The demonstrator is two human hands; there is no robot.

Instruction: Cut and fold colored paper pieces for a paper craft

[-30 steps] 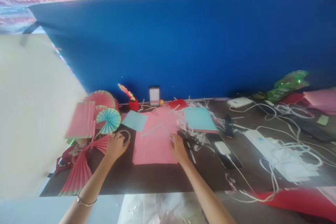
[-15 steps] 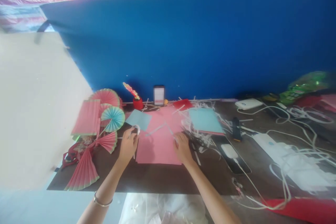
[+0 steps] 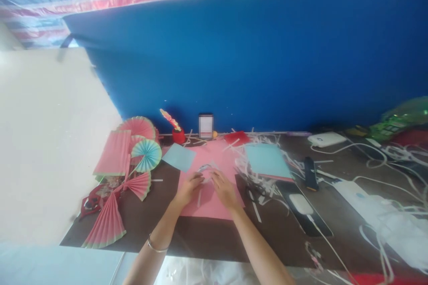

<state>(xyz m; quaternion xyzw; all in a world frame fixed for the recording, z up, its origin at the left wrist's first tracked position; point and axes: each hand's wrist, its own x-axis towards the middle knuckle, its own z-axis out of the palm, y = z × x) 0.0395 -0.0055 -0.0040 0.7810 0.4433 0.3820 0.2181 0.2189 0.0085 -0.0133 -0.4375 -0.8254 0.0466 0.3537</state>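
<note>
A large pink paper sheet (image 3: 214, 207) lies on the dark table under both hands. Over its middle, my left hand (image 3: 190, 189) is closed on a small whitish ring that looks like a roll of tape (image 3: 204, 167). My right hand (image 3: 225, 189) is beside it, fingers pinched on a thin pale strip by the roll; the fine detail is blurred. Another narrow white strip (image 3: 199, 198) shows against the pink below my left fingers. A light blue paper square (image 3: 179, 157) overlaps the sheet's upper left edge.
Folded pink and blue paper fans (image 3: 146, 155) stand at left. White paper scraps (image 3: 257, 173), a blue paper stack (image 3: 267, 160) and dark scissors (image 3: 254, 193) lie right. Beyond are a phone (image 3: 316, 220), a white charger (image 3: 301, 205) and tangled cables. A blue panel (image 3: 234, 62) rises behind.
Both hands have moved inward and met over the middle of the pink sheet. The left hand has carried the roll of tape rightward from the sheet's left edge. The view has shifted slightly.
</note>
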